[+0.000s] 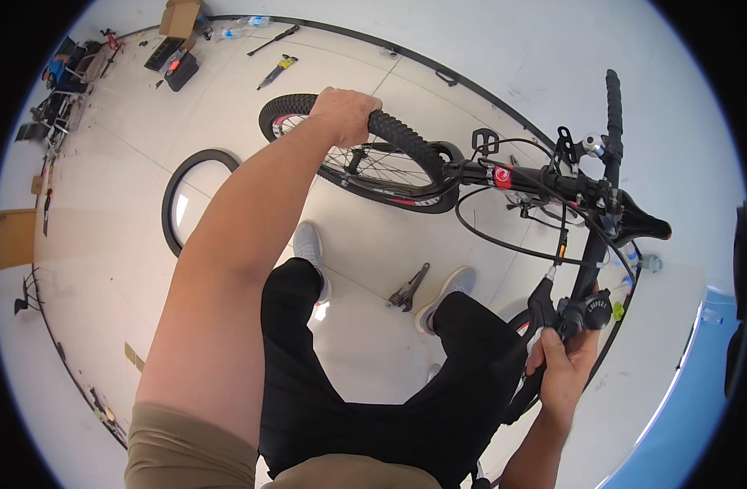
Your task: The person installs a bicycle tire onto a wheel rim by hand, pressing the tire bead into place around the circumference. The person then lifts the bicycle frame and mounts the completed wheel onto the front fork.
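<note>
A black bicycle [544, 181] stands in front of me to the right, its front wheel [406, 138] turned toward the left. My left hand [346, 116] is closed over the top of the knobby tire, fingers wrapped round it on the far side. On the near end of the handlebar [587, 265], my right hand [565, 371] is closed round the grip, thumb beside the brake lever [541, 306] and the round black shifter [595, 310]. Cables loop from the handlebar past the head tube [479, 173]. The saddle [644, 226] shows beyond the handlebar.
A loose tire [171, 208] lies on the floor at left. Between my shoes is a dark metal tool [410, 289]. A yellow-and-black tool [277, 72], an open cardboard box [178, 20] and a black case [180, 73] lie farther off. A white wall [683, 147] borders the right.
</note>
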The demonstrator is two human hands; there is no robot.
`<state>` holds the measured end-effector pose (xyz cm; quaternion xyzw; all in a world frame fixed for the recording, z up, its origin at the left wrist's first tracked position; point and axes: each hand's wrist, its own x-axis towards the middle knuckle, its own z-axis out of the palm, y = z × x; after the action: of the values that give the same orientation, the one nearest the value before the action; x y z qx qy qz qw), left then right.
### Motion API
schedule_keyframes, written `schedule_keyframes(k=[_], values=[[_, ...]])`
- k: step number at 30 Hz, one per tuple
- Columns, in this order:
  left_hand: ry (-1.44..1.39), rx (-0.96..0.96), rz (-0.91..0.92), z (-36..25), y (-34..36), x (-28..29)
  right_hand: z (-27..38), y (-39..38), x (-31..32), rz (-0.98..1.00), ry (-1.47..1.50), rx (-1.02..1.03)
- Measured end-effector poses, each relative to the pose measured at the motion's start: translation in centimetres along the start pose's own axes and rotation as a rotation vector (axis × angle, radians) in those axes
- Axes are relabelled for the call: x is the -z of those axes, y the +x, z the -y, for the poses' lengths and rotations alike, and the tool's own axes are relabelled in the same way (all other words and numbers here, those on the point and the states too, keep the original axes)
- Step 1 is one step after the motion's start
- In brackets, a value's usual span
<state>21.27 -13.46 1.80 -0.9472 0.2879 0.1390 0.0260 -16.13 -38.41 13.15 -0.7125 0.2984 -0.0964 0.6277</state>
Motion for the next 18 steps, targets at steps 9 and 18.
schedule_keyframes(k=[9, 18], values=[[-0.055, -0.05, -0.093, -0.2, 0.5, -0.5, 2.3, 11.4, 4.7, 0.163, -0.24, 0.105], [-0.042, 0.049, -0.049, -0.1, 0.7, -0.1, 5.6, 10.7, 2.0, 0.123, -0.16, -0.064]])
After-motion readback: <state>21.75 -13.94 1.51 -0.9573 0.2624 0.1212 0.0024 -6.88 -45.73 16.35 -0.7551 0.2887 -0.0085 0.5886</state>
